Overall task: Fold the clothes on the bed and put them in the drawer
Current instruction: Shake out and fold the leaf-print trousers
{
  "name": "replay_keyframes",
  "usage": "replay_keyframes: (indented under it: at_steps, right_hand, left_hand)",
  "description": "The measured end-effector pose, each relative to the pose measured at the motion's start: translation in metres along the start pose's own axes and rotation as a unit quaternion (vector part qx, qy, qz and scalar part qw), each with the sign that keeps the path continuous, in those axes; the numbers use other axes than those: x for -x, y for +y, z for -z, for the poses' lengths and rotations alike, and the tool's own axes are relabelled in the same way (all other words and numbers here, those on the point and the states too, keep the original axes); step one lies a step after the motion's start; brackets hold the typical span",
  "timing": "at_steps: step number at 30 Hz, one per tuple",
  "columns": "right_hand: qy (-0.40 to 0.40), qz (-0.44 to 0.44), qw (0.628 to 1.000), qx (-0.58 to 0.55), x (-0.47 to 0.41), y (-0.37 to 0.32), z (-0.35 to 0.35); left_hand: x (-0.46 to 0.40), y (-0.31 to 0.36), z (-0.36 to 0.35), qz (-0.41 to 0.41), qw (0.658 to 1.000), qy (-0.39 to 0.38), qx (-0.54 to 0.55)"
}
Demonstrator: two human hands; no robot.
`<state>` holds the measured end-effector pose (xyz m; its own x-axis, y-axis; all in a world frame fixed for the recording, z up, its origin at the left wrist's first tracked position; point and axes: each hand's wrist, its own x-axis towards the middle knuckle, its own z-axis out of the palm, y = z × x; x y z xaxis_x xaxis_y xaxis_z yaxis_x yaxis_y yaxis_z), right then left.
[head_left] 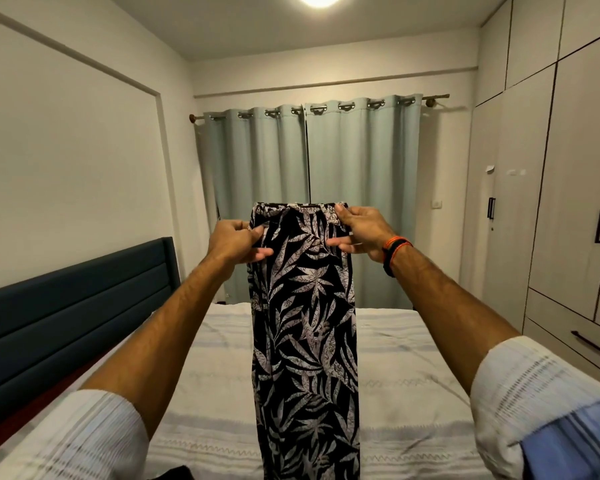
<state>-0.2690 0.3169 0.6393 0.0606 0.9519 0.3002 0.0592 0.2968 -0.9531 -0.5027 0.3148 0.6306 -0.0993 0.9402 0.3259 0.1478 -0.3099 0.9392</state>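
Here, the fingers [257, 233] of the left hand [236, 242] are pinching the waistband edge of the leaf-print trousers [303, 323] on its 9 o'clock side, thumb extended below the pinch. The right hand [359, 233] is gripping the opposite waistband corner at 3 o'clock, with its index finger lying straight along the cloth. Both hands are therefore grasping the garment; neither is released.

The two grips are sitting at about the same height and are drawing the waistband taut between them. This is judged to be deliberate: holding the top edge level is letting the garment hang straight under its own weight, so the two legs are lying one over the other in a single narrow column and creases are dropping out before any fold is made.

The trousers are hanging in front of the person, above the bed [413, 368], running down toward 6 o'clock and out of view at the lower edge; whether the hems are touching the bedcover cannot be told.

The arms are reaching forward at full stretch, which is keeping the cloth clear of the body. A band [394, 251] is circling the right wrist.

The wardrobe drawer [582, 337], at 3 o'clock from the garment, is closed. Folding appears to be at its alignment stage; stowing is not yet begun.
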Motion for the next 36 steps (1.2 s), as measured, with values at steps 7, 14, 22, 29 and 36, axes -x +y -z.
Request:
replay_keyframes:
  at_steps: [7,14,22,29,36]
  right_hand:
    - [-0.022,0.010,1.000,-0.020,-0.006,-0.013,0.017]
    - [-0.020,0.013,1.000,-0.006,-0.033,-0.006,0.023]
    - [-0.015,-0.073,0.996,0.038,-0.099,0.081,0.011]
    - [0.018,-0.087,0.992,0.084,-0.190,0.143,-0.001]
    - [0.045,0.116,0.988,0.089,-0.237,0.076,0.014]
  left_hand:
    - [0.000,0.013,-0.011,-0.020,0.999,0.011,0.035]
    - [-0.024,0.010,-0.021,-0.007,0.999,0.005,0.030]
    - [-0.098,-0.080,-0.039,0.103,0.994,-0.021,0.004]
    - [-0.185,-0.139,-0.067,0.110,0.994,0.007,-0.026]
    - [-0.239,-0.071,-0.060,-0.075,0.997,0.035,-0.006]
